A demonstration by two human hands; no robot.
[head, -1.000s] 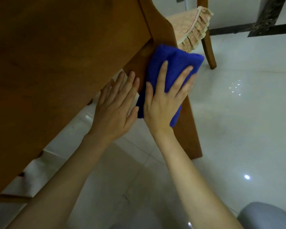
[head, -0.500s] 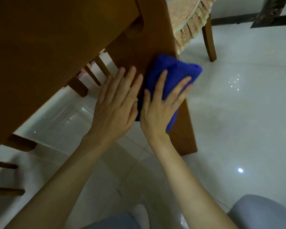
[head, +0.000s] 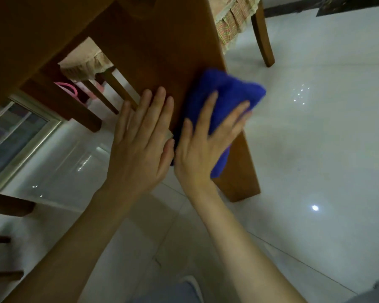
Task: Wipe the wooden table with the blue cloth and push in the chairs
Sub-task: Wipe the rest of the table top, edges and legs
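Right hand (head: 202,147), fingers spread flat, presses the blue cloth (head: 225,101) against the wooden table's leg (head: 162,57); left hand (head: 140,145) rests flat beside it (also open). Unpinched, the cloth could slip to the floor (head: 315,138)

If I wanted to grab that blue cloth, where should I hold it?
Probably pinch the bunched far end of the blue cloth, coming from the right. That end sticks out past the edge of the table leg, so you could reach behind it; the rest lies flat under the right hand.
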